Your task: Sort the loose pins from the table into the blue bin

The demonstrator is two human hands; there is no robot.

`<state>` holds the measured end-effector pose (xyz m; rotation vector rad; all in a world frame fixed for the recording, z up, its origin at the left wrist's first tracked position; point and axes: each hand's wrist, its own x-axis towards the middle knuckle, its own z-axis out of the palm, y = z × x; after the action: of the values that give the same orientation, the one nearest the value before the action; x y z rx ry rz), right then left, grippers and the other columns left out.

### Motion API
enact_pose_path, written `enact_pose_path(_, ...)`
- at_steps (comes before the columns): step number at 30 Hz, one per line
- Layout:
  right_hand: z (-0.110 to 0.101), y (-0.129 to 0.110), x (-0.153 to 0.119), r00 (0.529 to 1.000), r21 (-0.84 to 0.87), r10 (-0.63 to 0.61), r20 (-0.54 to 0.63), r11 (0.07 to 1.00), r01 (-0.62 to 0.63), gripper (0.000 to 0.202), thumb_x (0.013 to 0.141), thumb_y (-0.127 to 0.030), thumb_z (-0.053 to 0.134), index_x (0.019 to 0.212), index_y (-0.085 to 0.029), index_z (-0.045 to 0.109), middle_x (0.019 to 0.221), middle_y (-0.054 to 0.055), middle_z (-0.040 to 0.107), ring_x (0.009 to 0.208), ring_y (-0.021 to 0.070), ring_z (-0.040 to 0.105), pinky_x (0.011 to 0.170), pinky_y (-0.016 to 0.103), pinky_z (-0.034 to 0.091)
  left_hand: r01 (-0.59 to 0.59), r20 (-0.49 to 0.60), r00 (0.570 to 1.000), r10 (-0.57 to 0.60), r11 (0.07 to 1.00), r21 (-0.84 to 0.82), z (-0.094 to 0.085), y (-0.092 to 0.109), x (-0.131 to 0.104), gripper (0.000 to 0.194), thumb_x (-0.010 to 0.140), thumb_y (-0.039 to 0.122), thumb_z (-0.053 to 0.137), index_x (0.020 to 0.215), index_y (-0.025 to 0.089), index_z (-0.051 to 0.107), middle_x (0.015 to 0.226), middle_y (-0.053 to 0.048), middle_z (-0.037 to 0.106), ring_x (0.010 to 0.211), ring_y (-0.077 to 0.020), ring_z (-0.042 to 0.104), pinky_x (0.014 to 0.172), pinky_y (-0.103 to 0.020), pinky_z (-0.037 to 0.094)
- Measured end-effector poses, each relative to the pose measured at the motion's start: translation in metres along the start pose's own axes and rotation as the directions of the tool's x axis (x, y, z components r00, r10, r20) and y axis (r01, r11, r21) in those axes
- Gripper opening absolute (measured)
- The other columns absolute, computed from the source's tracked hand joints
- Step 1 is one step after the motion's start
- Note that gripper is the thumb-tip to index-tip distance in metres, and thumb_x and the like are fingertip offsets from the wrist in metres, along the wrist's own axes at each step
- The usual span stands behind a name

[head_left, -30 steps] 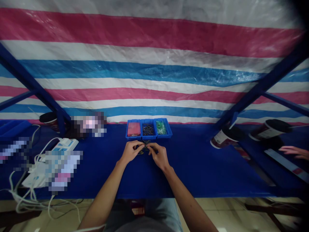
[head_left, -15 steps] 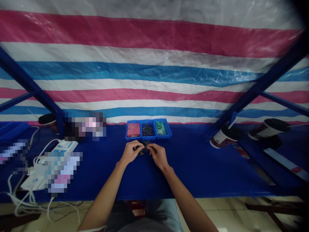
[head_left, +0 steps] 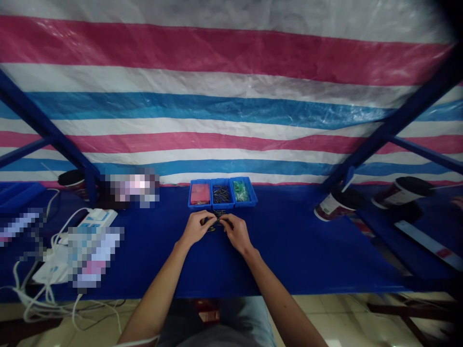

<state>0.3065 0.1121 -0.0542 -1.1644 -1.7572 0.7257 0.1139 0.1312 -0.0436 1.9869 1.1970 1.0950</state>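
dim, soft light; glare on the striped sheet [head_left: 231, 106]; dark upper-right corner.

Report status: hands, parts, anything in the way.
Left hand and right hand nearly meeting at the small parts; grip too small to read. Blue bins just beyond. Cup off right, not in the way.

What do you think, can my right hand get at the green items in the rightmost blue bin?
Probably yes: the right hand is close in front of the rightmost blue bin, which looks open-topped, and nothing visible blocks the way to the green items.
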Motion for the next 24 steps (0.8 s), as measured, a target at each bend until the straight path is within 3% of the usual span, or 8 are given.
enact_pose_path(16,0.0031,0.0035,0.0005,0.998,0.030,0.061,0.034,0.998,-0.062,0.016,0.095,-0.030,0.055,0.095,-0.021,0.068,0.081,0.002,0.070,0.061,0.0141,0.063,0.057,0.023,0.047,0.003,0.004,1.000,-0.003,1.000,0.009,0.0016,-0.0026,0.0009,0.020,0.091,0.030,0.064,0.084,0.015,0.075,0.071,-0.001,0.067,0.056,-0.0090,0.047,0.056,-0.022,0.034)
enact_pose_path(24,-0.0008,-0.0010,0.0016,0.999,0.011,0.025,0.021,1.000,-0.025,0.014,0.095,-0.028,0.056,0.095,-0.021,0.068,0.086,0.003,0.069,0.066,0.0145,0.063,0.060,0.023,0.047,0.007,0.019,1.000,-0.008,1.000,0.023,0.0006,-0.0019,0.0019,0.023,0.092,0.032,0.063,0.085,0.014,0.075,0.070,-0.001,0.068,0.055,-0.0091,0.046,0.055,-0.022,0.033)
